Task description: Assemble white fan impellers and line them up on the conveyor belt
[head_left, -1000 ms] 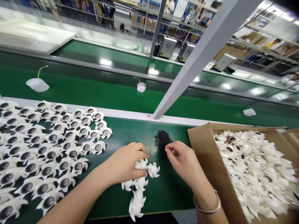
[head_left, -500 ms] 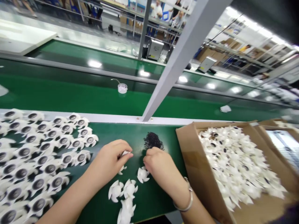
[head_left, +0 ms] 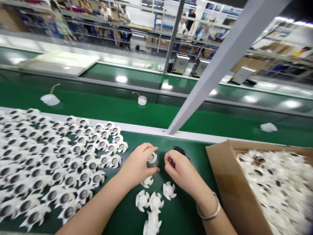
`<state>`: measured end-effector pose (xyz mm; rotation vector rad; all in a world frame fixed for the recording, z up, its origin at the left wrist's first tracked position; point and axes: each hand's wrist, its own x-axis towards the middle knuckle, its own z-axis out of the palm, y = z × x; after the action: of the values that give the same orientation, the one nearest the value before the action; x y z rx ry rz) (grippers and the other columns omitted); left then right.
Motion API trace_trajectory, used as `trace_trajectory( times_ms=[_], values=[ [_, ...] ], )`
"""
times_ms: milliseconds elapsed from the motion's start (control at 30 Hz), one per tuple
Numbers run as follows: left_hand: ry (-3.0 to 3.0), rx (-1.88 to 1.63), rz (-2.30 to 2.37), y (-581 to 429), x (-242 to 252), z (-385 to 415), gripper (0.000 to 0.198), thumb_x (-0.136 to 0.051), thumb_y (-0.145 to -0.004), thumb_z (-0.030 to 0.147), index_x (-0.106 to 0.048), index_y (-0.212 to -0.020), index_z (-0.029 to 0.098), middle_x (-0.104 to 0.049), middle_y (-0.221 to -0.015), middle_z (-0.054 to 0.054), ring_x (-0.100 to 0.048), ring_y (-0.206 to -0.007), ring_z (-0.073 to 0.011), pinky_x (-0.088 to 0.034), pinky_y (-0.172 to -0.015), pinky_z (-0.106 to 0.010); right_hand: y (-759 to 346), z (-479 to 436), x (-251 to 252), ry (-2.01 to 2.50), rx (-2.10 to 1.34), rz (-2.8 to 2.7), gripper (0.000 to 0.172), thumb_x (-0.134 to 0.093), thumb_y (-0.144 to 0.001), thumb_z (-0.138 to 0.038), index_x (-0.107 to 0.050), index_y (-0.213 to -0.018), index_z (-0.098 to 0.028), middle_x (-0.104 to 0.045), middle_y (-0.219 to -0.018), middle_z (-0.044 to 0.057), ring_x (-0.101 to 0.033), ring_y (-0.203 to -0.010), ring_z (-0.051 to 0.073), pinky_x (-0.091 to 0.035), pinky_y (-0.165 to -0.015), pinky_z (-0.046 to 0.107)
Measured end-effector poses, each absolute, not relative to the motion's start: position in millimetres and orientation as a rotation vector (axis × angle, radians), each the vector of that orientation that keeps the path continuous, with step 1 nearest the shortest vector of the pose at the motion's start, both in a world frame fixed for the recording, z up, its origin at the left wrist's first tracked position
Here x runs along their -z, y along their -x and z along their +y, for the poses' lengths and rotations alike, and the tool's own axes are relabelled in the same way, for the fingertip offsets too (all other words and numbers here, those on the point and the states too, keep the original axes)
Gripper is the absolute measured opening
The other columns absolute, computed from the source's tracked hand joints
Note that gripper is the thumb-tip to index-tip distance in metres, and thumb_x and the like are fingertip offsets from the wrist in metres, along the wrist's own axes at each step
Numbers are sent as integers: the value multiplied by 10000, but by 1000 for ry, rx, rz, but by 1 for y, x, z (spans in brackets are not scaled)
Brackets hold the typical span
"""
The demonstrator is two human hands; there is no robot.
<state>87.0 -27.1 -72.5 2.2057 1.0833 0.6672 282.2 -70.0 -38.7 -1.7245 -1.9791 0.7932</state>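
Note:
My left hand (head_left: 137, 164) is closed round a small white fan impeller (head_left: 152, 158), held just above the green bench. My right hand (head_left: 179, 171) sits close beside it, fingers curled in a pinch; what they hold is too small to make out. A pile of tiny black parts (head_left: 181, 150) lies partly hidden behind the right hand. Several loose white impellers (head_left: 153, 199) lie on the bench just below both hands. To the left, many impellers with dark centres (head_left: 61, 163) are laid out in rows.
A cardboard box (head_left: 220, 182) full of white impellers stands at the right. A grey slanted post (head_left: 210, 71) rises from the bench rail. Behind runs a green conveyor (head_left: 97, 104) carrying a small white part (head_left: 142, 99). People stand far off.
My left hand has lifted one impeller off the loose group and turned it up. My right hand moved from the black pile to beside it. The view swung left.

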Motion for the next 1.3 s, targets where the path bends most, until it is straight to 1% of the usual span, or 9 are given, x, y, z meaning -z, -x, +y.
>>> trace_trajectory(
  times_ms=[200,467,700,833,900,1033,1167,1233,1300],
  values=[
    [-1918,-607,1157,-86,84,-24,687,-673,-685,116,-492,-1337,236,-678,-1141,-34,-621,-1072,-236,-522,-953,-399,-259,-52,50,1630,-837,-2116,122,-528,-816,-81,-549,-761,-188,-533,-769,-16,-502,-675,118,-367,-620,243],
    [-1898,-580,1153,-87,74,-24,711,-592,-668,51,-456,-1345,216,-697,-1124,-49,-628,-1042,-247,-519,-912,-408,-239,-52,53,1790,-207,-2388,104,-568,-857,-128,-659,-888,-167,-616,-799,30,-599,-707,176,-381,-583,285],
    [-1892,-602,1140,-86,74,-25,729,-604,-660,26,-444,-1348,206,-704,-1116,-40,-637,-1009,-233,-529,-891,-392,-232,-56,50,1696,-14,-2629,214,-599,-815,-50,-689,-981,-151,-664,-877,62,-628,-740,208,-462,-614,318],
    [-1923,-555,1178,-87,76,-26,719,-570,-677,-14,-454,-1347,221,-689,-1140,-42,-628,-1038,-224,-524,-920,-394,-232,-73,47,1600,97,-2676,230,-563,-815,-21,-703,-954,-138,-660,-818,75,-628,-725,214,-464,-600,326],
    [-1970,-529,1199,-89,73,-28,686,-599,-715,12,-461,-1355,216,-662,-1186,-58,-607,-1098,-234,-510,-965,-413,-242,-85,42,1586,42,-2612,264,-538,-848,-46,-702,-1029,-147,-664,-811,65,-631,-714,207,-474,-613,327],
    [-2132,-489,1242,-90,43,-40,745,-773,-739,194,-439,-1404,183,-535,-1368,-103,-519,-1238,-276,-474,-1036,-422,-277,-115,33,1697,-235,-2268,308,-454,-959,-165,-644,-1201,-184,-681,-1007,71,-656,-829,197,-516,-695,324],
    [-2240,-134,1448,-86,0,-55,211,-632,-894,330,-675,-1045,189,-648,-1062,-68,-620,-1000,-270,-527,-871,-427,-302,-143,39,1835,-605,-2038,327,-516,-972,-338,-597,-1245,-180,-632,-1008,71,-626,-739,162,-527,-658,305],
    [-2214,149,1517,-83,-8,-59,251,-632,-885,401,-699,-959,171,-653,-993,-83,-636,-940,-299,-531,-815,-450,-303,-152,46,1871,-743,-1999,450,-577,-940,-366,-519,-1342,-173,-599,-1078,83,-600,-678,140,-532,-651,309],
    [-2182,298,1512,-81,-4,-63,284,-656,-860,410,-704,-986,159,-647,-1030,-102,-632,-970,-328,-528,-816,-466,-299,-156,52,1876,-839,-1992,416,-588,-932,-338,-523,-1317,-195,-560,-1177,92,-592,-668,123,-533,-664,311]
  ],
)
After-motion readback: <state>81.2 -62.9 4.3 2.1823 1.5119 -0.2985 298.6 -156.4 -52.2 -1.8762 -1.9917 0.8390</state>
